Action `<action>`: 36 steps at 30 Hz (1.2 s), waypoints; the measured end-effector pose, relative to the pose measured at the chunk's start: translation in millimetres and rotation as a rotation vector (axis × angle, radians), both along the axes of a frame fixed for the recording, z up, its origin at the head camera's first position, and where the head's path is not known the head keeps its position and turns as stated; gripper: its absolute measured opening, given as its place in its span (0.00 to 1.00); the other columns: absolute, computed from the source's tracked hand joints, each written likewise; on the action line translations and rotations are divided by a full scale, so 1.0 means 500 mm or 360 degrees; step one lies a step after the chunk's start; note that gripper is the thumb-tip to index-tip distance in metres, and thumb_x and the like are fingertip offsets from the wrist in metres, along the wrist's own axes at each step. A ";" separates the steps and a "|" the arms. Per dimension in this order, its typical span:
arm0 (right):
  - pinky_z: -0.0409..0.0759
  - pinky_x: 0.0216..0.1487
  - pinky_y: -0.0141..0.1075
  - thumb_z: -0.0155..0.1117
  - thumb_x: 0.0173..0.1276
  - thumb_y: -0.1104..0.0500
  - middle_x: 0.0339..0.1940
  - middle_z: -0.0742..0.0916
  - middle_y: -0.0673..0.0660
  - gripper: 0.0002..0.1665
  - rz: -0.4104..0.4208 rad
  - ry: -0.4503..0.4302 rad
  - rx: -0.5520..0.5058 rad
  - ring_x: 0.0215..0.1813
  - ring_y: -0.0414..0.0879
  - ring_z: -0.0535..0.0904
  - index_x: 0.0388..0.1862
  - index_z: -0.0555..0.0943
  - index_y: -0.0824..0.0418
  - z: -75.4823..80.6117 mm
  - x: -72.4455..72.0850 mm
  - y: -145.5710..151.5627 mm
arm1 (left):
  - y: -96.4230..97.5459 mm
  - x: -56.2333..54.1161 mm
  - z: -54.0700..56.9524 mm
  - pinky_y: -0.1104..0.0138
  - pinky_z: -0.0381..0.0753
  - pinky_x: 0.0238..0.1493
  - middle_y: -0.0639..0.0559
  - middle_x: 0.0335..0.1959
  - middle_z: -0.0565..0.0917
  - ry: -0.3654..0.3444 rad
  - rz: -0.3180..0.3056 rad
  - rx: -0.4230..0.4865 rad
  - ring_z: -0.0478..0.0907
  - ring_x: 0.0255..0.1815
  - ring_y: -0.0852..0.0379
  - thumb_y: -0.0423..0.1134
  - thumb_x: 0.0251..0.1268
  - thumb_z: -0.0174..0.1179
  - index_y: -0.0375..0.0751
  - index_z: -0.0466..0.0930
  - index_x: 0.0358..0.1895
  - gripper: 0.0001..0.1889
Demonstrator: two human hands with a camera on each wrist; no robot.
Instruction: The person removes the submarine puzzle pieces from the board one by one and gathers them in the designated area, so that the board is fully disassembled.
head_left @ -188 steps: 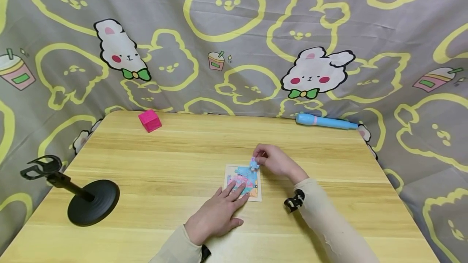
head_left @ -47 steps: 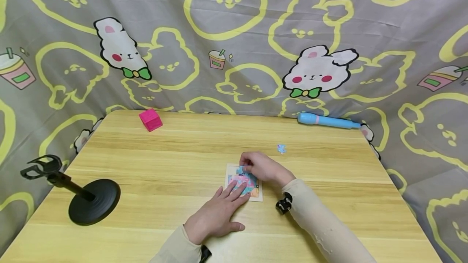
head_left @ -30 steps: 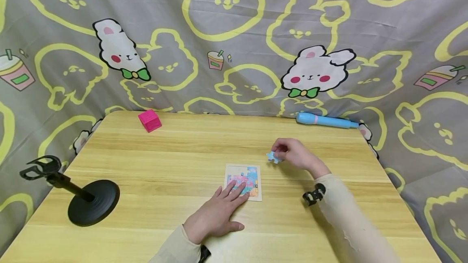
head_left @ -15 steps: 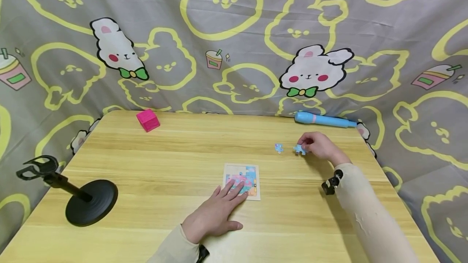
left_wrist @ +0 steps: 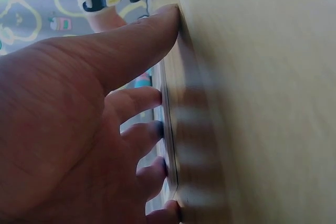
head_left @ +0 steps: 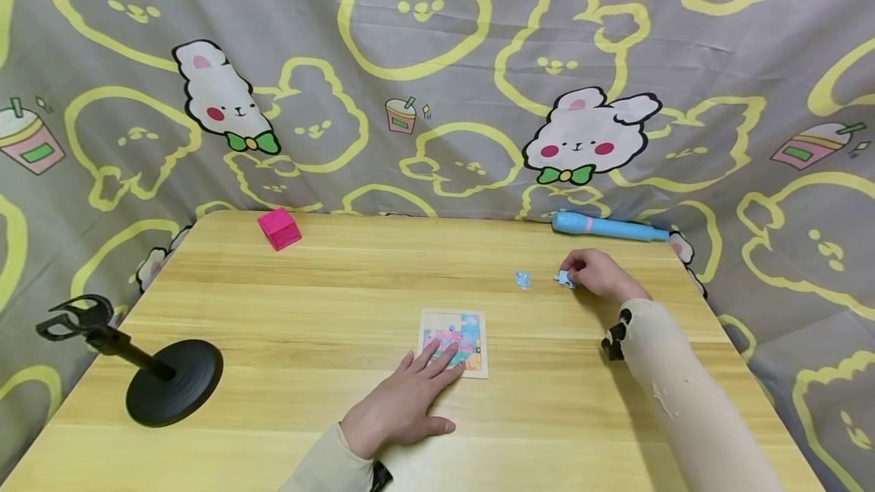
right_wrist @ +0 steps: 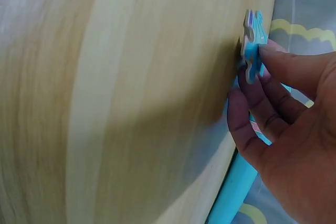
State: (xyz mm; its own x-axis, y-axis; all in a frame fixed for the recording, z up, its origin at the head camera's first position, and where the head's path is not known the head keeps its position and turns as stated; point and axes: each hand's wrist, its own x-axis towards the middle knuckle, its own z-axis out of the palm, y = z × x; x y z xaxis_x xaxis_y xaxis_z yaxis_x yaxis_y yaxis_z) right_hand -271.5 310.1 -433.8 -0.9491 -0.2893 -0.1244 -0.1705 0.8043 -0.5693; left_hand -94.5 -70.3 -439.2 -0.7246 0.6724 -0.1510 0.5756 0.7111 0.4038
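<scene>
Left hand (head_left: 399,408): palm down, grip spread; fingertips rest on the lower part of the jigsaw board, thumb out to the side, clear of it.
Right hand (head_left: 601,275): grip pinching a blue puzzle piece (head_left: 565,279) between thumb and fingers; right wrist view shows the piece nearly edge-on. Contact between piece and table: cannot tell.
Jigsaw board (head_left: 482,370): pale-rimmed, on the table (head_left: 307,393), partly filled; blue at upper right, pink across the middle, orange at lower right. Upper left section bare. Lower part partly hidden by fingers.
Loose puzzle piece (head_left: 522,279): blue with some pink, on the table beyond the board, just left of the held piece; the two are apart.
Blue wand-shaped object (head_left: 615,228): pink band, lying along the far edge, beyond the right hand.
Pink cube (head_left: 279,229): far left area of the table.
Black stand (head_left: 174,382): round base, tilted stem with open holder, left side.
Curtain (head_left: 424,44): grey, yellow-outlined animals, behind the table.
</scene>
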 end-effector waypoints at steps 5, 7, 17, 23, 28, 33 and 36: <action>0.74 0.42 0.45 0.55 0.69 0.70 0.35 0.81 0.58 0.07 -0.0008 0.0032 0.0060 0.38 0.52 0.74 0.42 0.80 0.68 -0.006 0.001 0.004 | -0.001 0.000 -0.003 0.45 0.52 0.72 0.49 0.79 0.50 0.0004 0.0004 0.0003 0.41 0.79 0.46 0.54 0.62 0.65 0.47 0.59 0.77 0.42; 0.74 0.43 0.46 0.56 0.70 0.69 0.37 0.81 0.59 0.07 -0.0016 0.0048 0.0070 0.40 0.53 0.75 0.42 0.80 0.69 -0.006 0.005 0.004 | -0.001 0.000 -0.003 0.45 0.52 0.72 0.49 0.79 0.49 -0.0001 0.0003 0.0005 0.41 0.79 0.46 0.54 0.62 0.65 0.47 0.59 0.77 0.42; 0.77 0.48 0.52 0.57 0.73 0.64 0.46 0.80 0.63 0.12 0.0034 0.0185 -0.0005 0.47 0.57 0.78 0.50 0.79 0.70 0.015 0.060 -0.053 | 0.000 0.001 0.003 0.44 0.53 0.71 0.48 0.79 0.51 0.0015 -0.0015 0.0032 0.43 0.78 0.45 0.54 0.61 0.66 0.46 0.60 0.76 0.42; 0.78 0.50 0.49 0.62 0.71 0.63 0.44 0.81 0.55 0.10 0.0235 0.0245 -0.0036 0.47 0.52 0.78 0.48 0.82 0.64 0.024 0.108 -0.146 | -0.001 0.001 0.001 0.44 0.53 0.71 0.48 0.79 0.52 0.0015 -0.0003 0.0023 0.43 0.78 0.45 0.54 0.61 0.66 0.46 0.60 0.76 0.42; 0.77 0.50 0.46 0.63 0.71 0.62 0.45 0.81 0.51 0.11 0.0381 0.0235 -0.0036 0.48 0.48 0.78 0.50 0.83 0.59 0.022 0.133 -0.208 | -0.001 -0.001 -0.003 0.44 0.53 0.71 0.48 0.79 0.52 0.0019 0.0002 0.0014 0.43 0.78 0.45 0.54 0.62 0.65 0.46 0.60 0.76 0.41; 0.76 0.52 0.45 0.63 0.70 0.61 0.46 0.80 0.49 0.11 0.0476 0.0171 -0.0059 0.49 0.47 0.77 0.50 0.83 0.58 0.012 0.144 -0.254 | -0.002 -0.001 -0.005 0.44 0.53 0.71 0.49 0.79 0.50 0.0016 -0.0010 0.0020 0.42 0.78 0.45 0.54 0.62 0.65 0.46 0.60 0.76 0.41; 0.76 0.51 0.45 0.64 0.70 0.62 0.44 0.80 0.49 0.11 0.0533 0.0160 -0.0067 0.47 0.46 0.77 0.50 0.83 0.59 0.007 0.146 -0.275 | -0.003 -0.002 -0.004 0.44 0.53 0.71 0.49 0.79 0.50 0.0019 -0.0016 0.0020 0.42 0.78 0.45 0.54 0.63 0.65 0.46 0.59 0.77 0.41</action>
